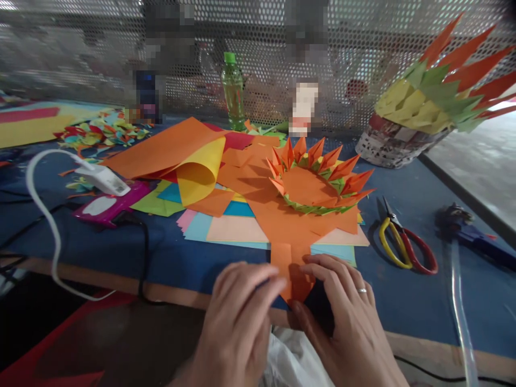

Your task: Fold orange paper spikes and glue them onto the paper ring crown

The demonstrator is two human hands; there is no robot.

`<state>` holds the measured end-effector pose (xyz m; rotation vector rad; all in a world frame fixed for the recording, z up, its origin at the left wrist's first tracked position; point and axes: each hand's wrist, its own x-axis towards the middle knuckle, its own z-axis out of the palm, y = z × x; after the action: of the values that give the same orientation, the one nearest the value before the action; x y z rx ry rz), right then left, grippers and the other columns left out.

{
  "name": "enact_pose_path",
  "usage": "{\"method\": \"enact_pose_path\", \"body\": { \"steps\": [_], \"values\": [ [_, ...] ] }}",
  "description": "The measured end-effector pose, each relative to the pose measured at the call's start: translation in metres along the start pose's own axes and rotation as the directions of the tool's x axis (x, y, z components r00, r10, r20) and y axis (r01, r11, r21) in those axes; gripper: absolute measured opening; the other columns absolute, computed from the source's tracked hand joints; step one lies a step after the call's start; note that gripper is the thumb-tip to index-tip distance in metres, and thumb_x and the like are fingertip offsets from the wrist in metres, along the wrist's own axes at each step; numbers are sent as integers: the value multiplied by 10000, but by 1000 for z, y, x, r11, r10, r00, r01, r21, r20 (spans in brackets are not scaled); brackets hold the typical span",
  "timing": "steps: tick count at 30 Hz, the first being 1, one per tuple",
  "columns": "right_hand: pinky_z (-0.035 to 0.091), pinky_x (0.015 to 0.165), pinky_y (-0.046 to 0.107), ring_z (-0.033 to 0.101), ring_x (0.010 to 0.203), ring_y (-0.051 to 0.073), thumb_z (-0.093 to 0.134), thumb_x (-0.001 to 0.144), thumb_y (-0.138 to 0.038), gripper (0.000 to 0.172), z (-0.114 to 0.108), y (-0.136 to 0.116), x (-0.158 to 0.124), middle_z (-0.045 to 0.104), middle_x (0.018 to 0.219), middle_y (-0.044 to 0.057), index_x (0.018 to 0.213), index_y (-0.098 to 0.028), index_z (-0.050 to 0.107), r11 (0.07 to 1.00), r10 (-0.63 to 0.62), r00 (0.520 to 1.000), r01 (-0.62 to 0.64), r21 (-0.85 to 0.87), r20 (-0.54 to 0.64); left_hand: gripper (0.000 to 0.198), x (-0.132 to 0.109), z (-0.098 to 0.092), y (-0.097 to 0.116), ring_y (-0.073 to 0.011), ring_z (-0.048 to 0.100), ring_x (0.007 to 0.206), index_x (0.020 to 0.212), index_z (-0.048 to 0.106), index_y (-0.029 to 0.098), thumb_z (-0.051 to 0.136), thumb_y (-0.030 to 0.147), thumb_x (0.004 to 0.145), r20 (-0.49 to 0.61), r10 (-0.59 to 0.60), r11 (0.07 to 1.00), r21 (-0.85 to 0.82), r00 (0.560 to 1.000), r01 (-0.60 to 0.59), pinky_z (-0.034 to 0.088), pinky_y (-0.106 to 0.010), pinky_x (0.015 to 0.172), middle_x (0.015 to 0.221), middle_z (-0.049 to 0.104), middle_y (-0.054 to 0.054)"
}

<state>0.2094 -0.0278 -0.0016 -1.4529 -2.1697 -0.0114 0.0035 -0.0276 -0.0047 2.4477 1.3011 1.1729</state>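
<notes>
A folded orange paper (293,274) lies at the near edge of the blue table (234,258), straight in front of the person, where 2 hands can reach it from opposite sides. The left hand (239,317) is half curled, its fingers loosely parted over the paper's left side; no firm grip shows. The right hand (346,306) has its fingertips on the right edge and its thumb near the lower tip, probably to steady the piece; I cannot tell whether it pinches or only presses. The paper's far end meets a large orange sheet (278,217), on which a spiky orange-and-green ring (330,158) rests, likely set back to free the near edge. Handles of the yellow-and-red cutters (397,226) face the person, perhaps for easy pickup, near the right hand.
</notes>
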Motion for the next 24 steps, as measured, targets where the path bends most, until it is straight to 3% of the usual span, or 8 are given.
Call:
{"method": "enact_pose_path", "body": {
  "steps": [3, 6, 12, 16, 24],
  "values": [
    [429, 940, 413, 511, 1221, 263, 629, 925, -302, 334, 0, -2, -1, 612, 1292, 77, 1246, -246, 554, 1000, 3, 1000, -3, 6, -9, 413, -17, 8, 4, -185, 573, 1268, 1332, 614, 130, 454, 24, 966, 25, 113, 993, -45, 993, -111, 329, -357, 1181, 1310, 676, -86],
    [437, 957, 430, 499, 1227, 265, 624, 934, -279, 313, -3, -3, -1, 606, 1278, 80, 1239, -250, 561, 1000, 13, 1000, -13, 21, 7, 357, -23, 12, 3, -175, 597, 1279, 1336, 637, 139, 504, 112, 1006, 8, 129, 992, 13, 992, -129, 312, -318, 1200, 1317, 705, -62],
    [463, 960, 391, 483, 1228, 229, 539, 1004, -215, 158, -12, 0, 3, 592, 1265, 62, 1145, -267, 585, 991, 22, 996, -33, 132, 85, 348, -26, 12, -5, -176, 574, 1327, 1350, 637, 156, 534, 162, 1017, 41, 171, 984, 44, 984, -173, 278, -331, 1225, 1365, 694, -51],
    [444, 940, 411, 497, 1169, 239, 557, 1012, -252, 35, -11, 0, 9, 599, 1188, 55, 1026, -263, 587, 983, 91, 991, -104, 154, 93, 358, -28, 14, -9, -178, 545, 1356, 1370, 631, 153, 499, 206, 1041, 47, 227, 968, 96, 973, -230, 252, -351, 1242, 1385, 679, -55],
    [407, 897, 412, 494, 1109, 240, 579, 993, -238, 50, -7, -3, 12, 591, 1126, 38, 947, -258, 571, 984, 108, 991, -118, 134, 83, 319, -29, 17, -13, -200, 553, 1356, 1309, 684, 185, 507, 213, 1045, -10, 283, 954, 106, 959, -280, 319, -386, 1208, 1362, 685, -64]
  ]
}}
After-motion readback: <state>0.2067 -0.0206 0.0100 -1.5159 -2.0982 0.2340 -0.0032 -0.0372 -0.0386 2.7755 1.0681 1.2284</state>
